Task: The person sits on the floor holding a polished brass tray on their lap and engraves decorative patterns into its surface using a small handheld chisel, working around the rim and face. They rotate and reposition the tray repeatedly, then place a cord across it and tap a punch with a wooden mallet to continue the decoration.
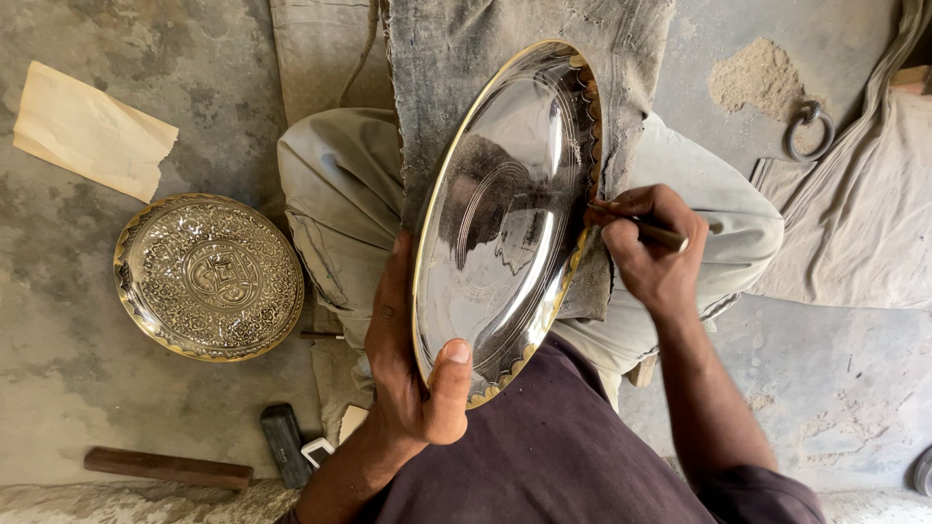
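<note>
Between the fingers of both hands a shiny metal plate (505,223) is held, tilted on its edge over the lap. Its face is mirror-bright and smooth, with faint concentric lines scratched into it and a scalloped, golden rim along the side nearest the right fingers. Under it a worn grey cloth (437,58) is spread over the knees.

The left hand (408,359) is reached up from below, forearm rising from the lower edge of the view. Its fingers are closed around the plate's lower rim: the thumb is pressed onto the bright face, and the other fingers are wrapped behind the left edge.

The right hand (655,247) is brought in from the right, wrist bent, forearm running down to a dark sleeve. Its fingers are pinched shut on a thin tool (641,228), and the tip is set against the plate's rim just beyond the fingertips.

Well left of the left fingers, a second round plate (209,277), densely covered with engraved patterns, lies flat on the concrete floor (68,349). Beyond it a sheet of paper (92,131) is seen. Below the left fingers a dark block (283,444) and a wooden stick (167,468) lie on the floor. Far past the right fingers a metal ring (809,128) rests beside a small heap of sand (757,78).
</note>
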`<state>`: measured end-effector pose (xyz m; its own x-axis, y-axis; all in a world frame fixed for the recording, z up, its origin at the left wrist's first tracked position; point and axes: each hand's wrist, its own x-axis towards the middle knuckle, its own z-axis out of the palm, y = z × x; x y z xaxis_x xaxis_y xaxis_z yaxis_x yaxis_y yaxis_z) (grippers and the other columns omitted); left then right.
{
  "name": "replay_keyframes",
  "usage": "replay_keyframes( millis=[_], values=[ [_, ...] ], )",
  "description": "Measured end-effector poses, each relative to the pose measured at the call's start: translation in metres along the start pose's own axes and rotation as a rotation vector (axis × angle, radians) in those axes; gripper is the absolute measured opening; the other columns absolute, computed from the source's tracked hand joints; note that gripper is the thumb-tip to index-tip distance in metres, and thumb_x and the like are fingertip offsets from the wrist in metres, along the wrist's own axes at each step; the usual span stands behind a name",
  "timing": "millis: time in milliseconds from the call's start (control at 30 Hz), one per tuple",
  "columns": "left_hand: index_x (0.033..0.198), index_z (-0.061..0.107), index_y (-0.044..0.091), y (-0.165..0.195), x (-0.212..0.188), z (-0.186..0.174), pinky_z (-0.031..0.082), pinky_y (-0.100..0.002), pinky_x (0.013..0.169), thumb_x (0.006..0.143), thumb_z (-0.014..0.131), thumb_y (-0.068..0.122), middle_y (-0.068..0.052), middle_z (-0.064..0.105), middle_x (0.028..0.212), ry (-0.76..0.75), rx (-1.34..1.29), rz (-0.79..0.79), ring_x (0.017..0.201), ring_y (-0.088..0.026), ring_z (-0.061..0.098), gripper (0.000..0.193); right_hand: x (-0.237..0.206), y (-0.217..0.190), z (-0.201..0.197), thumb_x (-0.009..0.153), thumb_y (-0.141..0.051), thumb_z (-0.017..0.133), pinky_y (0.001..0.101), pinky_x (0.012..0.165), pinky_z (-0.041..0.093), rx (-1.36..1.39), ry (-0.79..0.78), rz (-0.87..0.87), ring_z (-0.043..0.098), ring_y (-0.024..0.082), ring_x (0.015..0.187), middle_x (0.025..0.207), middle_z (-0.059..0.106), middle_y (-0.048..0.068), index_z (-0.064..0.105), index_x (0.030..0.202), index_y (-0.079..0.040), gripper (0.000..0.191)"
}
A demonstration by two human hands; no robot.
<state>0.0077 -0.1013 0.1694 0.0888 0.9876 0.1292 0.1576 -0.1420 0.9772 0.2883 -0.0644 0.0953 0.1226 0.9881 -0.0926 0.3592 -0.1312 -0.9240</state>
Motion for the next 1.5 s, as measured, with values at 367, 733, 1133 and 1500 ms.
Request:
replay_keyframes(
  millis=[367, 733, 1133, 1500],
  values=[
    [0.161, 0.025, -0.015, 0.002, 0.003, 0.002, 0.042, -0.048, 0.126, 0.107, 0.049, 0.035, -0.036, 0.036, 0.159, -0.004, -0.044, -0.008, 0.150, -0.043, 0.045, 0.077, -0.017, 0.001, 0.008, 0.092, 0.003, 0.054, 0.0297, 0.077, 0.063, 0.039, 0.082, -0.021, 0.075, 0.018, 0.089, 0.097, 0.072, 0.017, 0.061, 0.097, 0.009, 0.010],
    [0.161, 0.025, -0.014, 0.000, 0.001, 0.000, 0.046, -0.048, 0.122, 0.108, 0.047, 0.036, -0.036, 0.040, 0.155, -0.001, -0.040, -0.008, 0.146, -0.042, 0.049, 0.076, -0.008, 0.004, -0.008, 0.084, 0.003, 0.058, 0.0324, 0.081, 0.063, -0.100, -0.102, -0.118, 0.075, 0.022, 0.094, 0.099, 0.072, 0.017, 0.061, 0.093, 0.007, 0.010],
    [0.159, 0.025, -0.017, -0.006, -0.007, 0.001, 0.042, -0.050, 0.124, 0.106, 0.048, 0.035, -0.039, 0.037, 0.161, 0.000, -0.009, -0.028, 0.148, -0.046, 0.046, 0.078, -0.018, 0.000, -0.001, 0.086, 0.003, 0.052, 0.0325, 0.082, 0.067, 0.031, -0.051, 0.001, 0.078, 0.022, 0.094, 0.096, 0.073, 0.017, 0.060, 0.092, 0.006, 0.011],
    [0.159, 0.028, -0.015, -0.005, -0.004, 0.003, 0.043, -0.048, 0.126, 0.106, 0.048, 0.034, -0.036, 0.038, 0.157, 0.000, -0.026, 0.010, 0.150, -0.044, 0.046, 0.075, -0.037, 0.014, 0.008, 0.088, 0.002, 0.052, 0.0339, 0.082, 0.068, -0.013, 0.033, -0.030, 0.078, 0.024, 0.095, 0.096, 0.072, 0.019, 0.062, 0.093, 0.007, 0.012]
  ],
)
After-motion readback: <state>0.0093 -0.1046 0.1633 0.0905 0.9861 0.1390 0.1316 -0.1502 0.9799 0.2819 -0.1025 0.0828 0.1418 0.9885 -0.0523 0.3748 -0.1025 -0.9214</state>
